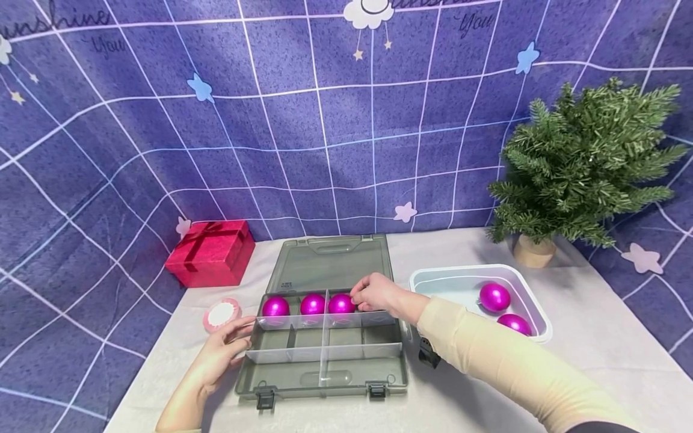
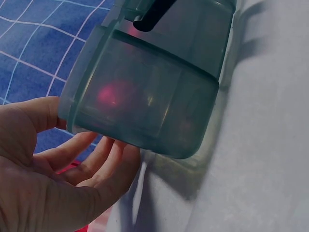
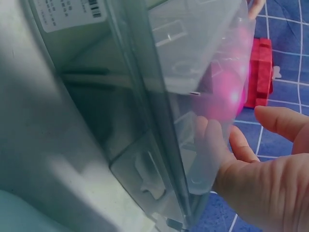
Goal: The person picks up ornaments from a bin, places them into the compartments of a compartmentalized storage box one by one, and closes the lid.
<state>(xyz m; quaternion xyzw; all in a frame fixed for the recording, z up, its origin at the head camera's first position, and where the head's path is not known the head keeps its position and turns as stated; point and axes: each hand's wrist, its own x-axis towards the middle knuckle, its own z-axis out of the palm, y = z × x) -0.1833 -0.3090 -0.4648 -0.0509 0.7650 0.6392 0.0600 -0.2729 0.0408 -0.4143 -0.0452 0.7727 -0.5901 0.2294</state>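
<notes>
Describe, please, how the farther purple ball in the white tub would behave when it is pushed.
This ball looks round, so it would probably roll. Its shiny surface suggests it could slip a little. The white tub has raised walls, which would likely keep it inside.

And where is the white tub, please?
In the head view, the white tub stands right of the compartment box, in front of the artificial fir tree.

- Pale tabletop [image 1: 449,403] before me, lower frame
- Red box [image 1: 211,255], left
- Pink-rimmed disc [image 1: 222,314], lower left
- Divided case [image 1: 287,368], opened, lower centre
- White tub [image 1: 448,288], lower right
- Small tree [image 1: 585,162], right
</notes>
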